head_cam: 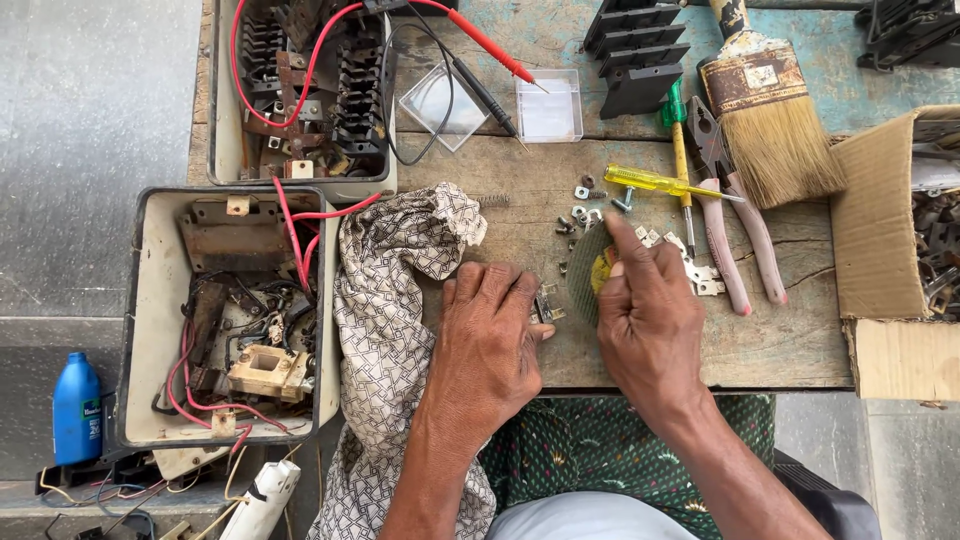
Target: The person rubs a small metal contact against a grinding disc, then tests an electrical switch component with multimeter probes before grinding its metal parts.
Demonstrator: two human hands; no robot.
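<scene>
My left hand [490, 340] lies knuckles up on the wooden bench [780, 340], fingertips pinching a small metal part [546, 305]. My right hand [645, 315] holds a round grey-green abrasive disc [587, 268] upright on its edge, index finger stretched along its top. The metal part sits just left of the disc. Small screws and brackets [583, 205] lie scattered behind the disc. A patterned cloth [390, 290] lies to the left of my left hand.
An open white switch box [140, 320] with red wires stands left; a second box [300, 90] behind it. Yellow screwdriver [650, 181], pliers [735, 230], brush [770, 120], probe leads [480, 40], clear plastic boxes [548, 105], cardboard box [880, 240] right, blue bottle [76, 405].
</scene>
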